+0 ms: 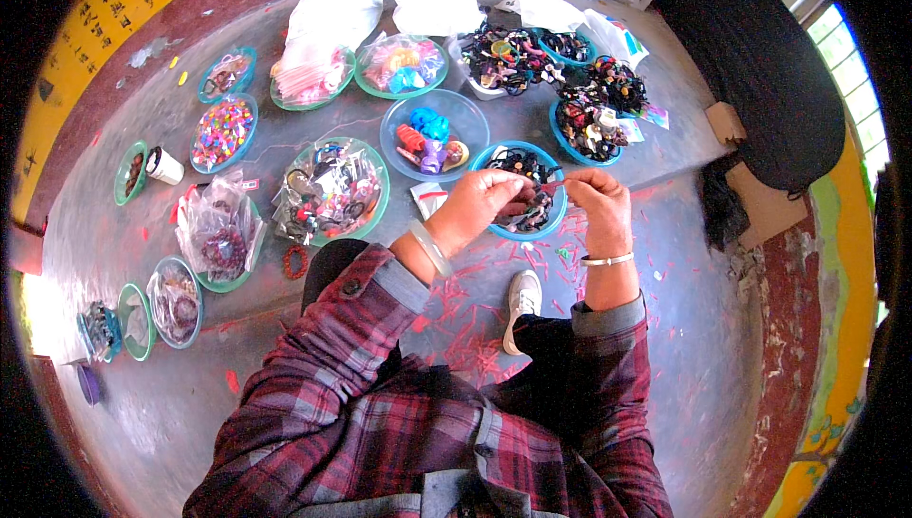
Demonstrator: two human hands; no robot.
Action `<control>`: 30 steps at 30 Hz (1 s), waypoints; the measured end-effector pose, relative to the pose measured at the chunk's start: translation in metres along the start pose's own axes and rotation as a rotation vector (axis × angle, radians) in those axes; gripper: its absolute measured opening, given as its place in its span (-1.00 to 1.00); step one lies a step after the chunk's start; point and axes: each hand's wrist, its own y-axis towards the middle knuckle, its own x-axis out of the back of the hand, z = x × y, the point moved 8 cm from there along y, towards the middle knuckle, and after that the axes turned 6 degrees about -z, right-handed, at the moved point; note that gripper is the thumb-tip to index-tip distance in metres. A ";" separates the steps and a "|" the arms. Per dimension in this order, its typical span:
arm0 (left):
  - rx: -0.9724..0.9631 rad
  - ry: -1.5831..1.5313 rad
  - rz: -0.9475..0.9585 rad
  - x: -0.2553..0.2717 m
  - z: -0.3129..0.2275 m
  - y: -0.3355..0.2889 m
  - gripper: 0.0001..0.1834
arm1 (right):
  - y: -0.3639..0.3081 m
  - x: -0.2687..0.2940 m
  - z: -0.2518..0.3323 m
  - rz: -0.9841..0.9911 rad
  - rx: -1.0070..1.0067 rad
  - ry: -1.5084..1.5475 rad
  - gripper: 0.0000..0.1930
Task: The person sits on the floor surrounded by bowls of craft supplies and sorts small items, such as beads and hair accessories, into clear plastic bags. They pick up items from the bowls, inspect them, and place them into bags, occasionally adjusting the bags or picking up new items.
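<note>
While both hands pinch together over the blue bowl (556, 202), their held piece stays indistinct.

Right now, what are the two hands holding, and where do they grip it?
The left hand and right hand pinch the two ends of a thin red strand above the blue bowl.

Bowls (432, 128) crowd fwd/left; bare floor (703, 328) open right.

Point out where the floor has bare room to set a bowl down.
Bare grey floor lies left of the plaid sleeve, below the small bowls. Bowls crowd the floor beyond the left hand and right hand.
</note>
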 end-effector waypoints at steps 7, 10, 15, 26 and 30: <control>0.088 -0.205 -0.114 0.014 0.003 -0.001 -0.74 | 0.018 0.046 -0.007 -0.079 -0.037 -0.057 -0.92; 0.092 -0.226 -0.140 0.019 0.006 0.002 -0.74 | 0.027 0.068 -0.016 -0.089 -0.041 -0.106 -0.92; 0.093 -0.221 -0.158 0.020 0.006 0.002 -0.75 | 0.048 0.110 -0.053 -0.055 -0.009 -0.419 -0.90; 0.119 -0.172 -0.155 0.021 0.009 0.001 -0.75 | 0.064 0.171 -0.122 -0.098 -0.059 -1.066 -0.90; 0.119 -0.172 -0.124 0.013 0.007 0.001 -0.75 | 0.091 0.202 -0.196 0.263 0.064 -1.559 -0.72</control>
